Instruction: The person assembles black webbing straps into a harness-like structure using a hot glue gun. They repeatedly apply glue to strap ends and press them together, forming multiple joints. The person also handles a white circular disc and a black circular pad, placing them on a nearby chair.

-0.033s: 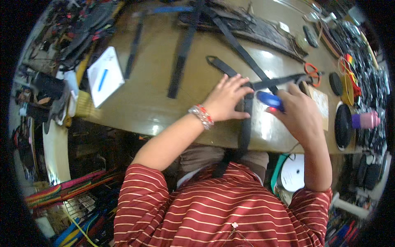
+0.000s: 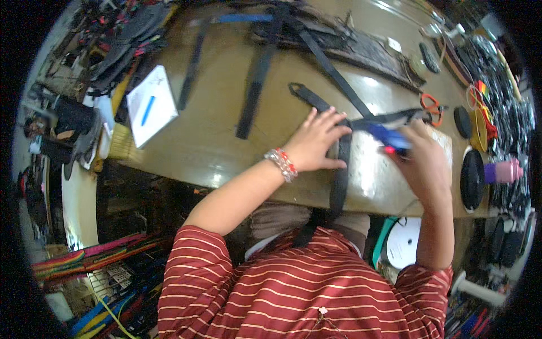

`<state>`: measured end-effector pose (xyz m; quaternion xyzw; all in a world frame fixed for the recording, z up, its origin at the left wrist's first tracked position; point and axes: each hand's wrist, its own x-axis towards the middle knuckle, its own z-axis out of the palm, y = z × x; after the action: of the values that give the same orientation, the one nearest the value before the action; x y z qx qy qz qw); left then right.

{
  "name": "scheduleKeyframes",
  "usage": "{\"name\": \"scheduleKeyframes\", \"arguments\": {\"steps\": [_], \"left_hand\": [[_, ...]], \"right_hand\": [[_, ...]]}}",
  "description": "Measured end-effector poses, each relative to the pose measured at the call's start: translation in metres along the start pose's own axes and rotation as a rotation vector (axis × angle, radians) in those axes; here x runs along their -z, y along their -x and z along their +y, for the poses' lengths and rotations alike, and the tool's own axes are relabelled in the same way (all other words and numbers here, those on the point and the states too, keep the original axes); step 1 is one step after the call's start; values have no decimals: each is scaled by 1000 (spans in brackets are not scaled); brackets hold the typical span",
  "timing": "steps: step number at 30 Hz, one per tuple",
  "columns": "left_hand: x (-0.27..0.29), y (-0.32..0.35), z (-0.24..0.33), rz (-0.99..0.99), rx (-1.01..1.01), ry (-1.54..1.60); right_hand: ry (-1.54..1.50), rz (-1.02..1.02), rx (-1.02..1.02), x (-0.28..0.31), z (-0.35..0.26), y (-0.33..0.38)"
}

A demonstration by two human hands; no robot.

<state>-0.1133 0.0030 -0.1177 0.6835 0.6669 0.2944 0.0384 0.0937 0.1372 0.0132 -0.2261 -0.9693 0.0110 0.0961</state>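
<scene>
With fingers spread apart, resting the left hand [image 2: 316,144] against the black strap [image 2: 339,195], laid on the table [image 2: 217,110] and running over its near edge; with the right hand [image 2: 424,157], fingers clamped round a blurred blue tool [image 2: 389,137], just shifted slightly rightward, farther from the left hand, probably leaving that hand alone to steady the strap. Farther out: orange scissors [image 2: 434,108] beyond the right hand; white pad [image 2: 161,104] well left.
</scene>
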Motion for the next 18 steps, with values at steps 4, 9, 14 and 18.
{"name": "scheduleKeyframes", "arguments": {"steps": [4, 9, 14, 18], "left_hand": [[40, -4, -42, 310, 49, 27], [139, -11, -191, 734, 416, -277], [163, 18, -270, 836, 894, -548], [158, 28, -275, 707, 691, -607]], "right_hand": [[-236, 469, -715, -14, 119, 49], [16, 481, -1247, -97, 250, 161], [293, 432, -1166, -107, 233, 183], [14, 906, -823, -110, 151, 178]]}}
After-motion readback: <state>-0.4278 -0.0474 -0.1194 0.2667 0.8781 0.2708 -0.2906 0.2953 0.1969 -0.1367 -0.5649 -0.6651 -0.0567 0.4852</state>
